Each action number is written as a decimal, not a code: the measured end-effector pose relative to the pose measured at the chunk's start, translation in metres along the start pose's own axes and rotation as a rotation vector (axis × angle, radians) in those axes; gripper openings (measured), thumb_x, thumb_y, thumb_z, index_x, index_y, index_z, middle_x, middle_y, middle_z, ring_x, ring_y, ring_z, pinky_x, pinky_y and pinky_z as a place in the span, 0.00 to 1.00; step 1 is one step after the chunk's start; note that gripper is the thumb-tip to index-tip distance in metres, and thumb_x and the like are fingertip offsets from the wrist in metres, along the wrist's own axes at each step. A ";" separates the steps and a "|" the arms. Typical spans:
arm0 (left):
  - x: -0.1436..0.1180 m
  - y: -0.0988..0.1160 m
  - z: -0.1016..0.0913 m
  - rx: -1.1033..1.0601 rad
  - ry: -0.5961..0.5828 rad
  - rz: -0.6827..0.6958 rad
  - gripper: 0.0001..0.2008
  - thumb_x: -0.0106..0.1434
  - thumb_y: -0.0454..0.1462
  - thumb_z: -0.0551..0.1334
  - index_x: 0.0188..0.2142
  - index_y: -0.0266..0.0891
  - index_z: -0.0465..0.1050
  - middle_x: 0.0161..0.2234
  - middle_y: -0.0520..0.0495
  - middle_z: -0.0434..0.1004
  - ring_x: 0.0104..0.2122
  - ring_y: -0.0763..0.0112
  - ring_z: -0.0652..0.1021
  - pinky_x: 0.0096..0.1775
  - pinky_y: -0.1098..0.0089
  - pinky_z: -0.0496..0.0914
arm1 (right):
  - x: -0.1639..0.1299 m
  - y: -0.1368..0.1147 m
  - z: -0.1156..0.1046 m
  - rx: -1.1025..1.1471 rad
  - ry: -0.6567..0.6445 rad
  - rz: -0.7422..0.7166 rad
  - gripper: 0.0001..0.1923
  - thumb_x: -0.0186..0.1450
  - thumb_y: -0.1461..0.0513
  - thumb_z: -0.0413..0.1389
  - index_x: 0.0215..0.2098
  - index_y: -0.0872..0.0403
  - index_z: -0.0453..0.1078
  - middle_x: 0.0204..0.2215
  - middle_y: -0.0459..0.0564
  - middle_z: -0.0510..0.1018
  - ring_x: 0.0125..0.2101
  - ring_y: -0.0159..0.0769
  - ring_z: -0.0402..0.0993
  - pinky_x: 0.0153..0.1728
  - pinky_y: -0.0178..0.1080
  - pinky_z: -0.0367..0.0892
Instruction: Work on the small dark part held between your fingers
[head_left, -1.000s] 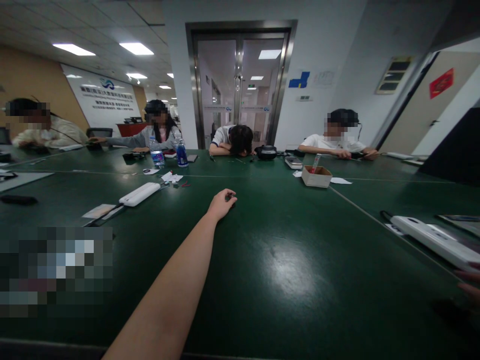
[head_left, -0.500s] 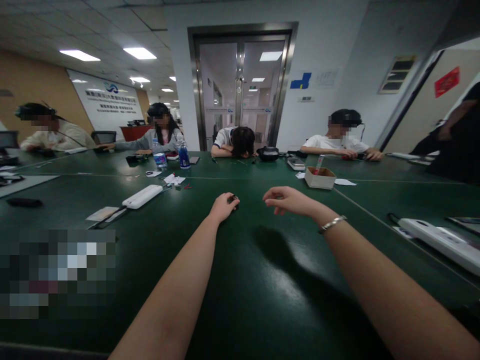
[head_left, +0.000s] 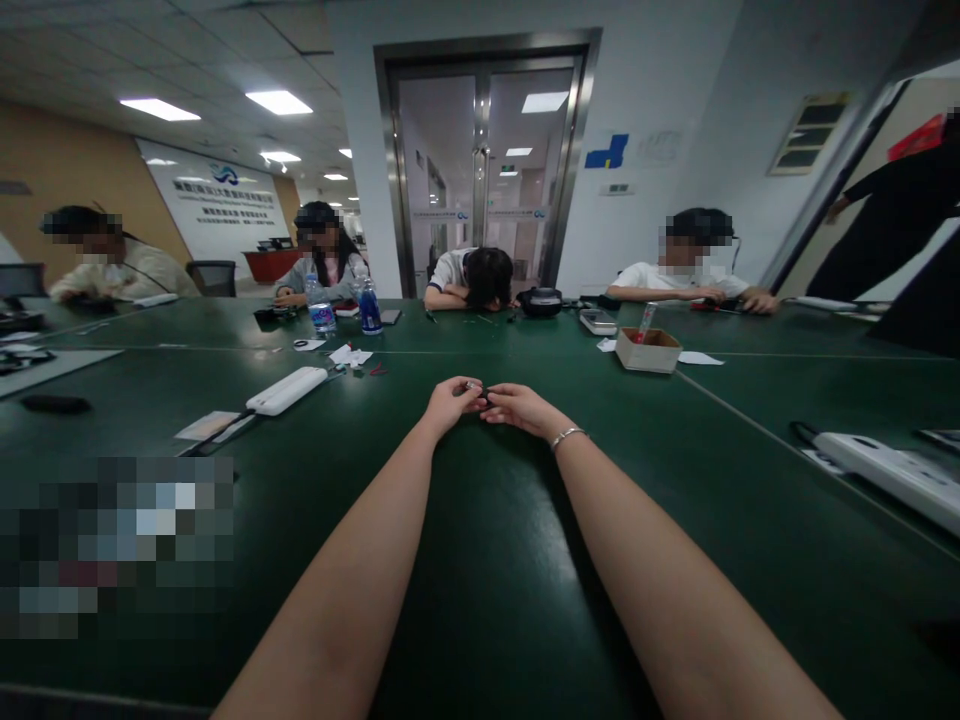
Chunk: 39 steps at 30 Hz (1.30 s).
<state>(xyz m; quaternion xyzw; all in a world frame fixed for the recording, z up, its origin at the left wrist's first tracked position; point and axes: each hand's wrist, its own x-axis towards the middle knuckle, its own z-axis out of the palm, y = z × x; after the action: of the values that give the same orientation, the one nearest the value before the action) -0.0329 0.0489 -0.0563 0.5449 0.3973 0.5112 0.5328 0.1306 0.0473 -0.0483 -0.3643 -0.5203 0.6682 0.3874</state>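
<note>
Both arms stretch to mid-frame: left hand (head_left: 448,403) and right hand (head_left: 519,405) meet fingertip to fingertip, pinched on a small dark object (head_left: 481,396), possibly a clip, just above the green counter (head_left: 525,560). At full reach, it could slip away.

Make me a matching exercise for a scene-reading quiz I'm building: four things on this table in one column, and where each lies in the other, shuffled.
Things:
1. small dark object
2. cardboard box
3. white power strip
4. blue-labelled bottle

Places:
A. far side, right of the hands
B. between the left hand and right hand
C. far edge, before a seated person
D. left of the hands, mid-table

Pairs: 1-B, 2-A, 3-D, 4-C
</note>
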 end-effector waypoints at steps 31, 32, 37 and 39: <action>0.003 -0.003 -0.002 0.075 0.043 -0.024 0.08 0.57 0.35 0.64 0.36 0.33 0.73 0.27 0.48 0.74 0.28 0.76 0.75 0.33 0.73 0.71 | -0.005 0.002 -0.003 0.143 0.174 -0.110 0.10 0.62 0.76 0.52 0.40 0.59 0.66 0.29 0.51 0.76 0.27 0.33 0.78 0.33 0.35 0.76; 0.003 -0.003 -0.002 0.069 0.045 -0.034 0.07 0.57 0.34 0.64 0.36 0.33 0.73 0.28 0.47 0.75 0.28 0.76 0.76 0.33 0.73 0.71 | -0.005 0.002 -0.003 0.150 0.177 -0.104 0.10 0.63 0.75 0.51 0.40 0.59 0.66 0.29 0.52 0.77 0.26 0.34 0.78 0.33 0.35 0.76; 0.003 -0.002 -0.001 0.056 0.049 -0.038 0.06 0.57 0.31 0.64 0.35 0.33 0.73 0.28 0.47 0.75 0.27 0.77 0.75 0.32 0.74 0.71 | -0.004 0.002 -0.004 0.169 0.169 -0.103 0.09 0.64 0.75 0.49 0.40 0.60 0.65 0.30 0.53 0.77 0.25 0.34 0.78 0.31 0.34 0.76; 0.002 -0.002 -0.001 0.061 0.053 -0.028 0.06 0.56 0.31 0.64 0.35 0.33 0.73 0.28 0.47 0.75 0.27 0.76 0.76 0.32 0.74 0.70 | -0.004 0.003 -0.005 0.171 0.168 -0.107 0.10 0.64 0.75 0.50 0.40 0.60 0.65 0.30 0.52 0.77 0.25 0.34 0.78 0.32 0.34 0.76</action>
<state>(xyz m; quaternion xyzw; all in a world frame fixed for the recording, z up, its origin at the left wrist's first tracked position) -0.0338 0.0512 -0.0577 0.5417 0.4342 0.5056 0.5123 0.1363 0.0456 -0.0518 -0.3562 -0.4460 0.6556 0.4944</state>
